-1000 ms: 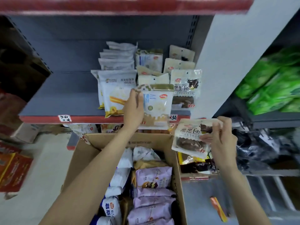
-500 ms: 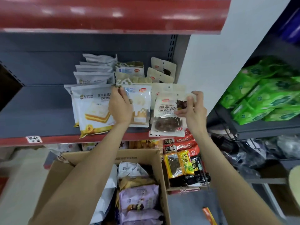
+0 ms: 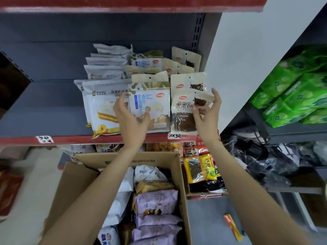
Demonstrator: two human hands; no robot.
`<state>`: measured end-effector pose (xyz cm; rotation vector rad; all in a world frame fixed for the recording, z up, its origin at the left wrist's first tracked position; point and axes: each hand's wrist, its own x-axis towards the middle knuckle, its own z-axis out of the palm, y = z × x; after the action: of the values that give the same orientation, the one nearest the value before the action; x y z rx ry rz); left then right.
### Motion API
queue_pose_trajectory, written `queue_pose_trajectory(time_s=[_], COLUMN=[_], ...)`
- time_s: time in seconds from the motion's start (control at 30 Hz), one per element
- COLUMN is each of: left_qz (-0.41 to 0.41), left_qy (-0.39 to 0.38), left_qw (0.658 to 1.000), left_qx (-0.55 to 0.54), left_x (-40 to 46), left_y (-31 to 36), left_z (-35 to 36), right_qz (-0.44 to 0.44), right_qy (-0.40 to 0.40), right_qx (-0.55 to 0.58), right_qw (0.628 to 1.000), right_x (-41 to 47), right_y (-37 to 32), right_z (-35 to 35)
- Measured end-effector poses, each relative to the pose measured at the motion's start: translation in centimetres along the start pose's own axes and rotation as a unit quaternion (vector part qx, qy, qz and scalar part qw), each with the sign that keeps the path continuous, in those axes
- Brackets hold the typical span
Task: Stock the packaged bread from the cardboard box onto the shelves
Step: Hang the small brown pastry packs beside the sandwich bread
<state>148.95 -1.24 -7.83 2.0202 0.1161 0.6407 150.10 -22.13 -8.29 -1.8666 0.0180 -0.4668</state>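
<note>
Setting my dark-bread packet [image 3: 185,112] onto the shelf row, right hand [image 3: 206,114] now pinching it in place; left hand [image 3: 131,119] spreads loose off the cream-bread packet [image 3: 152,101].

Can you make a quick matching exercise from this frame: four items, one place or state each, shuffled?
Items:
1. dark bread pack
2. blue-and-white bread pack
3. purple bread packs
4. green packs

Places or states:
A. in the cardboard box
B. right-hand side rack
C. front of shelf, touched by left hand
D. front of shelf, at right hand

Pairs: 1-D, 2-C, 3-A, 4-B
</note>
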Motion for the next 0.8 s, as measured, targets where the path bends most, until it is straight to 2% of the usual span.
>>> queue_pose_trajectory(time_s=[0.17,0.3,0.4,0.57,0.67,0.8], left_qz=[0.030,0.030,0.036,-0.010,-0.029,-0.037], left_qy=[-0.019,-0.039,-0.054,-0.087,-0.123,-0.140], left_qw=[0.998,0.996,0.993,0.990,0.987,0.986], left_qx=[0.045,0.078,0.101,0.112,0.096,0.079], left_x=[-1.5,-2.0,-2.0,-1.5,-2.3,-4.6], left_y=[-0.1,-0.4,-0.8,-0.7,-0.2,0.4], left_z=[-0.1,0.0,0.3,0.7,0.2,-2.2], right_qz=[-0.116,-0.059,0.006,0.013,0.049,0.092], right_qy=[0.025,-0.012,-0.049,-0.072,-0.061,-0.038], right_qx=[-0.159,-0.290,-0.275,-0.223,-0.200,-0.239], right_qw=[0.980,0.955,0.960,0.972,0.977,0.966], right_x=[-2.1,-4.6,-4.3,-2.6,-3.0,-3.2], right_y=[-0.4,0.2,0.4,0.9,1.2,-0.4], right_z=[-0.7,-1.0,-0.3,0.4,0.2,0.5])
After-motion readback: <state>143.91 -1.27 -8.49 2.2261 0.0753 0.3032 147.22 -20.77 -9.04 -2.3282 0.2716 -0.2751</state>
